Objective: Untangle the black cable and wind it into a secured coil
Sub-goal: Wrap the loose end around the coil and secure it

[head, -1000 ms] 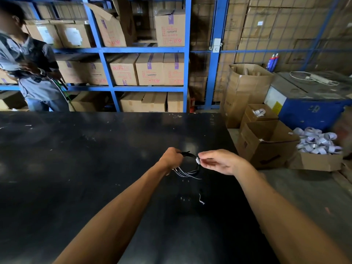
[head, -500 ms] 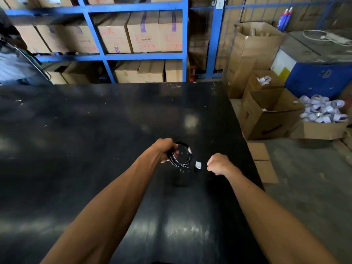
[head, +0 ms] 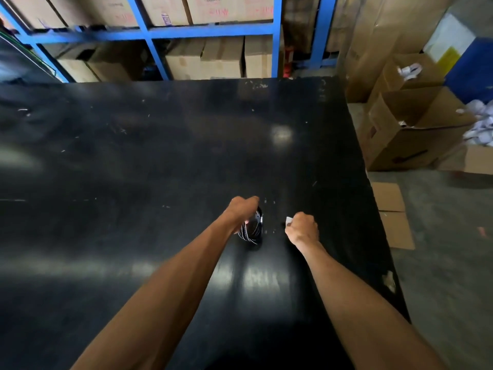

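Observation:
The black cable (head: 252, 228) is wound into a small coil that hangs just above the black table (head: 133, 156). My left hand (head: 243, 209) is shut on the coil's top, fingers wrapped around the loops. My right hand (head: 302, 228) is a short way to the right, closed into a fist on a small white tag (head: 289, 220) at the cable's end. The black strand between the tag and the coil is hard to make out against the dark table.
The table's right edge (head: 373, 198) drops to a grey floor with open cardboard boxes (head: 410, 134) and flat cardboard pieces (head: 392, 217). Blue shelving (head: 149, 33) stacked with cartons stands behind the table's far edge.
The camera has tilted down and the person at the left has left the view. My hands have pulled apart, the right one drawing the white tag away from the coil.

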A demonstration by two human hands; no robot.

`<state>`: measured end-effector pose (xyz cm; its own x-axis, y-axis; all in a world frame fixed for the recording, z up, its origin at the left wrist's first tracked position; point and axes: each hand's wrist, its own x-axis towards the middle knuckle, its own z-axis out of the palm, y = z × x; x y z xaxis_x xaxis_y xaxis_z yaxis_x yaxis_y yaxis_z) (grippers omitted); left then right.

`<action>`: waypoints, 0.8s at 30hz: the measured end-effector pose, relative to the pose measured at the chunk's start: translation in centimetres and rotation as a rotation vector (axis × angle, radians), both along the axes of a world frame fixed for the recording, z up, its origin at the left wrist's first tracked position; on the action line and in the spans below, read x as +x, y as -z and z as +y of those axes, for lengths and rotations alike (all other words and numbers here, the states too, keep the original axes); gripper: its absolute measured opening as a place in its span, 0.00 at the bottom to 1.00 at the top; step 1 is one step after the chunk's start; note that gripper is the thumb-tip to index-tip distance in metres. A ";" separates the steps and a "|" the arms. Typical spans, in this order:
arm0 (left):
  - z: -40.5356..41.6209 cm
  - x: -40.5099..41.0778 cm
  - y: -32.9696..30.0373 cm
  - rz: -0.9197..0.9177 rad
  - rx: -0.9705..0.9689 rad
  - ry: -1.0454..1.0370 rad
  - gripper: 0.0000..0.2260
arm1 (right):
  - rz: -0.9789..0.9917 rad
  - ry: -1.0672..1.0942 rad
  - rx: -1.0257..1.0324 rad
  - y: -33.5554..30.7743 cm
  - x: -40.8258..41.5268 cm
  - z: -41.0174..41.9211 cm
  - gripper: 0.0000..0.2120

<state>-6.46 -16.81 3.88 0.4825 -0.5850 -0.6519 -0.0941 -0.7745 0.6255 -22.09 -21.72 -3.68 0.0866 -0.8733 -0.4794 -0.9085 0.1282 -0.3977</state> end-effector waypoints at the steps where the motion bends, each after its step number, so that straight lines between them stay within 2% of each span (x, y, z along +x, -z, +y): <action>1: -0.2 0.2 0.4 0.004 -0.007 -0.026 0.12 | -0.031 0.029 0.006 0.1 -0.1 -0.4 0.12; 2: -0.3 0.3 0.8 0.002 -0.018 -0.048 0.12 | -0.061 0.056 0.013 0.3 -0.2 -0.6 0.11; 4: -0.5 0.4 1.3 -0.005 -0.048 -0.074 0.10 | -0.106 0.080 0.028 0.7 -0.3 -1.1 0.15; 6: -0.4 0.2 1.6 -0.005 -0.044 -0.081 0.06 | -0.098 0.065 0.029 0.7 -0.2 -1.3 0.18; 8: -0.1 0.1 1.8 -0.001 -0.033 -0.075 0.02 | -0.054 0.025 0.031 0.6 0.2 -1.3 0.17; 10: 0.2 0.2 1.9 0.006 -0.033 -0.068 0.06 | -0.009 0.003 0.021 0.3 0.6 -1.3 0.14; 12: 0.4 0.4 1.7 0.010 -0.033 -0.067 0.09 | -0.039 0.036 0.035 0.2 0.6 -1.5 0.10; 14: 0.6 0.5 1.5 -0.006 -0.018 -0.060 0.09 | -0.084 0.023 0.026 0.3 0.6 -2.0 0.11; 19: 1.3 0.2 1.5 -0.062 0.015 -0.038 0.06 | 0.067 -0.350 -0.043 1.0 0.9 -1.6 0.24; 21: 1.7 0.3 1.6 -0.070 0.026 -0.034 0.07 | 0.108 -0.405 -0.045 1.6 1.0 -0.8 0.22; 24: 2.1 0.8 1.6 -0.065 0.024 -0.055 0.07 | -0.061 -0.266 0.026 1.9 1.0 -0.5 0.15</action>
<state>-5.68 -14.72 2.24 0.5554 -0.5406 -0.6318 -0.0904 -0.7946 0.6004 -21.12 -22.22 -5.62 0.3410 -0.8034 -0.4881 -0.8859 -0.1010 -0.4527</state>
